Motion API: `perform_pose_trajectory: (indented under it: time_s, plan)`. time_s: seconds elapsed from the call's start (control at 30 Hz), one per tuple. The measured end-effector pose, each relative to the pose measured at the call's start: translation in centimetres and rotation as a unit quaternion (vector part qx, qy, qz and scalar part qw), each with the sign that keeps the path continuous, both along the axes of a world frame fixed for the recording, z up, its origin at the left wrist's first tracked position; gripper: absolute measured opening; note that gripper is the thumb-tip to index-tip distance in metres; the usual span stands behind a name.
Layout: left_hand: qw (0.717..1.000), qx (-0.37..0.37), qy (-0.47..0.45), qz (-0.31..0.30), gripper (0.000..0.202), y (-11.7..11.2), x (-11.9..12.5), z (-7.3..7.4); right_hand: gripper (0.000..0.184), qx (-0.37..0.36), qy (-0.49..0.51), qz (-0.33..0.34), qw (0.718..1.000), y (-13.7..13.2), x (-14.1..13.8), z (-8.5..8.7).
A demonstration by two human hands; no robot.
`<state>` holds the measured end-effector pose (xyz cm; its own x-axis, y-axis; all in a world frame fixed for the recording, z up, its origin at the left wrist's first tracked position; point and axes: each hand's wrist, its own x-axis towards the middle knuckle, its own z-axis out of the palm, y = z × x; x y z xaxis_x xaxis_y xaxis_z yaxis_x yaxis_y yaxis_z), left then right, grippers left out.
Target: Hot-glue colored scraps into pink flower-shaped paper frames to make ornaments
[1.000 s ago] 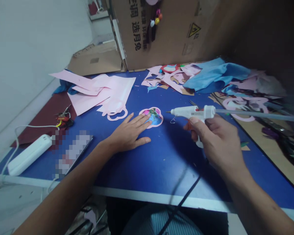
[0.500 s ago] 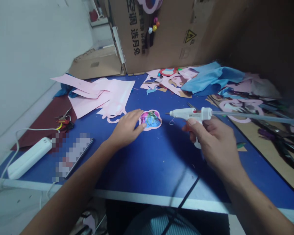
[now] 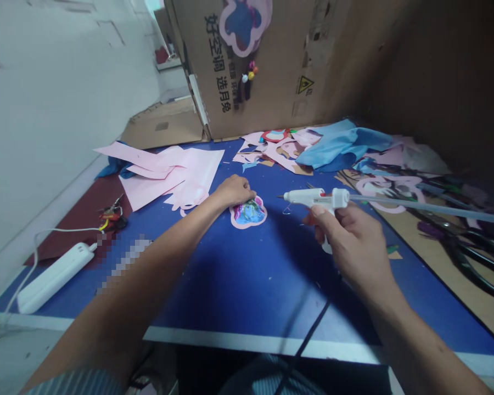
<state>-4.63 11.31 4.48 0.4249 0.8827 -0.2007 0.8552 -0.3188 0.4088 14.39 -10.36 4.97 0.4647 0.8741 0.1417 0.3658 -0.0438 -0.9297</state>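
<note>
My right hand (image 3: 352,238) grips a white hot glue gun (image 3: 313,197), its thumb over the side and its nozzle pointing left. A long clear glue stick (image 3: 420,204) sticks out of the gun's back end. To the left, a small flower-shaped cutout (image 3: 247,224) with a pink rim and a shiny multicoloured middle lies on the blue table (image 3: 230,296). My left hand (image 3: 234,191) is at its far upper-left edge, with fingers curled together on the rim; the fingertips are partly hidden. A gap separates the nozzle from the cutout.
Pink sheets (image 3: 164,170) lie at the back left, near keys (image 3: 113,214) and a white power strip (image 3: 57,277). Pink scraps and blue cloth (image 3: 346,144) are heaped at the back right. Black-handled scissors (image 3: 473,258) rest at right. A cardboard panel (image 3: 280,104) stands behind.
My left hand has gone from lying open at the cutout's left side to its far edge, with fingers closed there. The glue gun stays in my right hand. The camera view has tilted up slightly.
</note>
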Motion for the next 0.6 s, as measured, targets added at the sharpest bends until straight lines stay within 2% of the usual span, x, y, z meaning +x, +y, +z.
perform_pose_trajectory:
  time_s: [0.1,0.3,0.6]
  plan:
    - [1.0,0.0,-0.004,0.004,0.018,0.25,0.55,0.2,0.05,0.003,0.006,-0.001,1.0,-0.02,0.03,0.06]
    - [0.999,-0.044,-0.012,0.011,0.012,0.38,0.75,0.29,0.05,-0.001,0.02,-0.006,1.0,-0.04,0.12,0.11]
    - [0.998,-0.065,-0.028,0.001,0.023,0.19,0.75,0.92,0.049,0.006,0.024,-0.001,1.0,0.12,0.28,-0.03]
